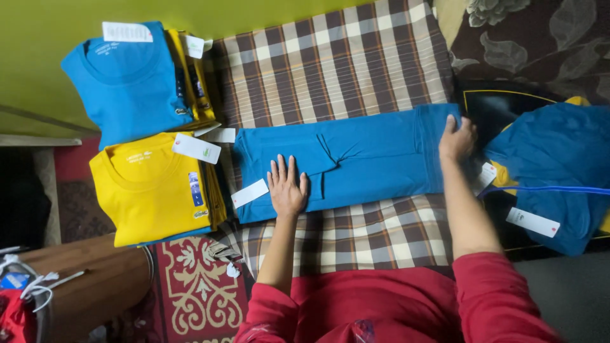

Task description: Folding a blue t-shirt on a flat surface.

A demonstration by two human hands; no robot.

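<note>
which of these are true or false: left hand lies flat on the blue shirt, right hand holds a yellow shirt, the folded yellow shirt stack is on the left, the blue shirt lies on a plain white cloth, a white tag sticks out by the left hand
1. The left hand lies flat on the blue t-shirt. True.
2. The right hand holds a yellow shirt. False: it grips the blue t-shirt's far edge.
3. The folded yellow t-shirt stack sits to the left. True.
4. The blue t-shirt lies on plain white cloth. False: it lies on a checked brown and cream cloth.
5. A white tag sticks out beside the left hand. True.
</note>
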